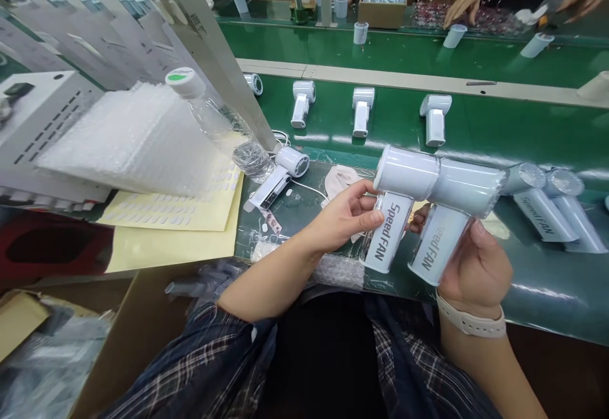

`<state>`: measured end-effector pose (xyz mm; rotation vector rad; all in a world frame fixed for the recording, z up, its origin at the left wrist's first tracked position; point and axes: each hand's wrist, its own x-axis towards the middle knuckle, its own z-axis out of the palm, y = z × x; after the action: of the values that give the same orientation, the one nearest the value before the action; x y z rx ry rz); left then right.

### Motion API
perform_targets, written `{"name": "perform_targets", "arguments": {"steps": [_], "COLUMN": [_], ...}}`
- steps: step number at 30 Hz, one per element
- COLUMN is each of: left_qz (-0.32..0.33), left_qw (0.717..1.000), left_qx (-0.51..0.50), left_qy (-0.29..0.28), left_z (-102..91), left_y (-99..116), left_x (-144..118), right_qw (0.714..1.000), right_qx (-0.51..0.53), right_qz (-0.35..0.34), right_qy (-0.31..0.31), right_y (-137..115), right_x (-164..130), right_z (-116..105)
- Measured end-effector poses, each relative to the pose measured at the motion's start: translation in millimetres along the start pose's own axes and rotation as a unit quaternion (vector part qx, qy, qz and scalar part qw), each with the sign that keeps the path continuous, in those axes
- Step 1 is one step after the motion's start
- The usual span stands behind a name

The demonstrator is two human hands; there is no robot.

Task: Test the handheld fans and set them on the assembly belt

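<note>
My left hand is closed around the handle of a pale blue handheld fan, which has "Speed FAN" printed on it. A second handheld fan with the same lettering sits in my right hand, its fingers wrapped about the handle from behind. The two fan heads meet end to end, and both handles point down toward me. On the bench to the left, another handheld fan lies beside a white cable. Two more fans rest close together on the right.
Three fans stand spaced along the green conveyor. A clear bottle leans near the metal post. Left of it are bubble-wrap bags and yellow sticker sheets. Across the line, a co-worker's hand touches a pale cylinder.
</note>
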<state>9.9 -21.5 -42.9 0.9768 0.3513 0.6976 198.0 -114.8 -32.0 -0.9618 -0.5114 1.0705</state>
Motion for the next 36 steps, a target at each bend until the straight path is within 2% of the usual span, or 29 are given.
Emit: {"name": "perform_targets", "arguments": {"steps": [2,6,12,17,22,26,29,32,34,36], "left_qz": [0.005,0.001,-0.016,-0.013,-0.008,0.031,0.14,0.283,0.357,0.409], "left_qw": [1.0,0.999,0.998,0.996,0.997,0.983,0.941,0.855,0.8,0.758], "left_qx": [0.003,0.004,0.01,0.033,0.065,0.18,0.307,0.433,0.482,0.506], "left_qy": [0.011,0.038,0.062,0.079,0.049,0.03,-0.001,-0.026,-0.029,-0.039], "left_z": [0.0,0.5,1.7,2.9,2.9,-0.6,-5.3,-9.0,-9.9,-9.7], "left_y": [-2,-6,-6,-5,3,5,3,1,-1,-1], "left_x": [1,3,3,4,5,3,4,6,7,7], "right_qw": [1.0,0.999,0.997,0.996,0.997,0.981,0.932,0.884,0.868,0.857], "right_qx": [-0.011,-0.025,-0.049,-0.055,-0.071,-0.168,-0.278,-0.316,-0.319,-0.323], "right_qz": [-0.004,0.013,0.027,0.033,0.018,-0.085,-0.187,-0.276,-0.311,-0.325], "right_qy": [0.024,0.021,0.059,0.062,-0.006,-0.054,-0.135,-0.205,-0.22,-0.236], "right_y": [4,8,9,10,8,-1,-7,-10,-12,-14], "right_x": [0,-1,-2,-1,-1,-5,-8,-7,-7,-8], "right_z": [-2,-2,2,1,-11,-18,-17,-16,-18,-21]}}
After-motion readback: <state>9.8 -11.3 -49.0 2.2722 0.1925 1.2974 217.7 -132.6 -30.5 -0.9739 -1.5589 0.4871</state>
